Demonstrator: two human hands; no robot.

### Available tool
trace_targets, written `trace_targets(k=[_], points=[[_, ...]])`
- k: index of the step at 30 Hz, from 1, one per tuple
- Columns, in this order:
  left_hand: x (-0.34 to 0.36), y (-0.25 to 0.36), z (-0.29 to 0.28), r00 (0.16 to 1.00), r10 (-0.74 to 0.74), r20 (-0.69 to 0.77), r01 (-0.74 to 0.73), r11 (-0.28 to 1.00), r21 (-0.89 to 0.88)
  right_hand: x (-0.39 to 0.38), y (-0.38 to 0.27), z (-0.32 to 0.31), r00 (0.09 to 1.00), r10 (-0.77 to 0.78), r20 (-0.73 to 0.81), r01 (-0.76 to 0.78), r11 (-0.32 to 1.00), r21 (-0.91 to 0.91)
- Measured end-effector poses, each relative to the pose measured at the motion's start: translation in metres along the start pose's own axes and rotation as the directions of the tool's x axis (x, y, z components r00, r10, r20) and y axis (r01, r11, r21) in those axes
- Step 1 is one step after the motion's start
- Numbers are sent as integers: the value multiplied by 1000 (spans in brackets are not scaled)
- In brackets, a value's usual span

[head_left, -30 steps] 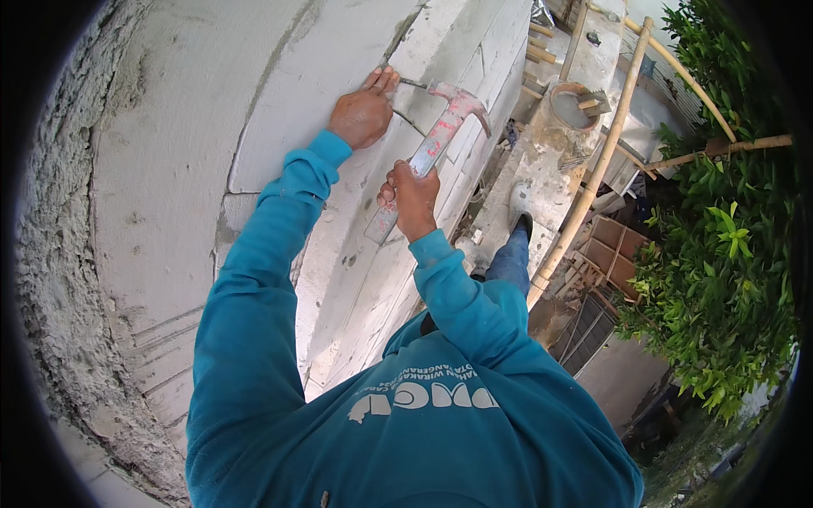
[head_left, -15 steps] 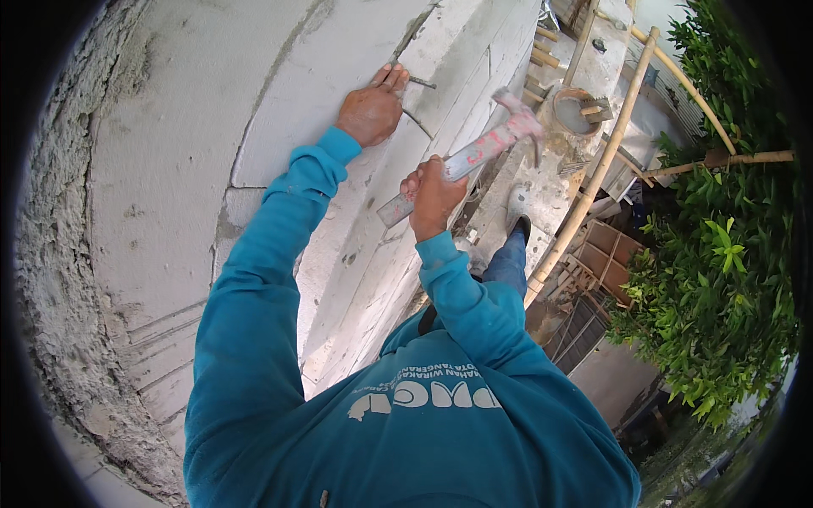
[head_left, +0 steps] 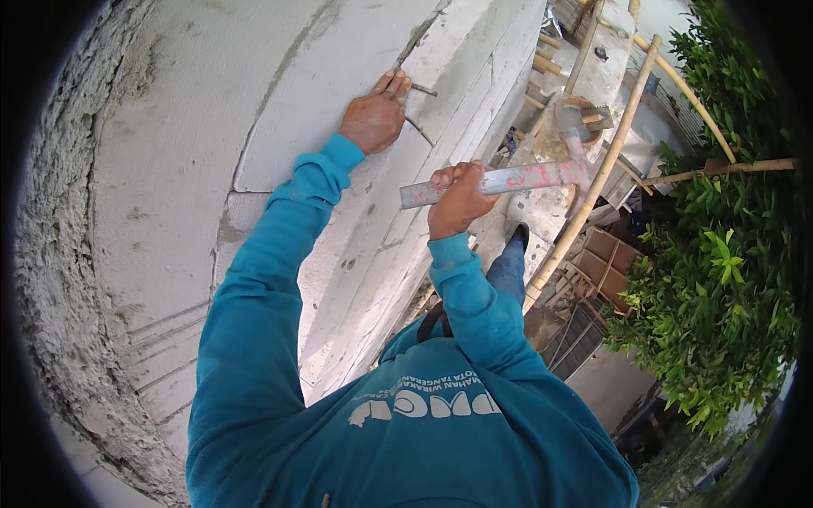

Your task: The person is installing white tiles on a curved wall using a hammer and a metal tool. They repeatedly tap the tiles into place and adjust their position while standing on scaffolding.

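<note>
My left hand (head_left: 377, 118) presses against the pale block wall (head_left: 169, 186), its fingers close together over a short dark metal rod (head_left: 428, 91) that sticks out to their right beside a crack. A second thin dark strip (head_left: 420, 131) lies just below. My right hand (head_left: 460, 193) grips a hammer (head_left: 529, 176) with a grey, red-flecked handle, held out to the right of the wall above the narrow ledge, its head blurred. The part of the rod under my left fingers is hidden.
My shoe (head_left: 520, 233) rests on the mottled ledge (head_left: 542, 212). A bucket (head_left: 569, 118) of grey material with a notched trowel (head_left: 597, 117) stands farther along it. Bamboo poles (head_left: 627, 118) run along the right, with leafy branches (head_left: 720, 296) and stacked wooden panels (head_left: 605, 262) beyond.
The hammer has swung away from the rod toward the right and turned nearly level, carried by my right hand. My left hand stays at the wall.
</note>
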State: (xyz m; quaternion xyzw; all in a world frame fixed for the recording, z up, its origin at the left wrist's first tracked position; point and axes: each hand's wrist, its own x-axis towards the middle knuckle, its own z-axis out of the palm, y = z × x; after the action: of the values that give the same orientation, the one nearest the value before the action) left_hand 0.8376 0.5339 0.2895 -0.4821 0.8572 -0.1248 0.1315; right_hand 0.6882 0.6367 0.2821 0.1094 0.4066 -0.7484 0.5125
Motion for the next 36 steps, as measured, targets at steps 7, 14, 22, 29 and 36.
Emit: trace_targets(k=[7, 14, 22, 29, 36], points=[[-6, -8, 4, 999, -41, -22, 39, 994, -97, 29, -27, -24, 918, 316, 241, -241, 924, -295], [-6, -1, 8, 996, -91, 4, 91, 993, -73, 70, -65, 3, 945, -302, -125, 320, 932, 168], [-9, -7, 9, 995, -96, -8, 94, 983, -157, 21, -6, -34, 857, 455, 241, -316, 835, -450], [-6, 2, -1, 992, -128, 6, 127, 980, -153, 80, -54, 2, 968, -235, -92, 250, 941, 226], [-3, -7, 7, 994, -111, 10, 112, 983, -147, 11, 13, -36, 823, 507, 258, -307, 778, -549]])
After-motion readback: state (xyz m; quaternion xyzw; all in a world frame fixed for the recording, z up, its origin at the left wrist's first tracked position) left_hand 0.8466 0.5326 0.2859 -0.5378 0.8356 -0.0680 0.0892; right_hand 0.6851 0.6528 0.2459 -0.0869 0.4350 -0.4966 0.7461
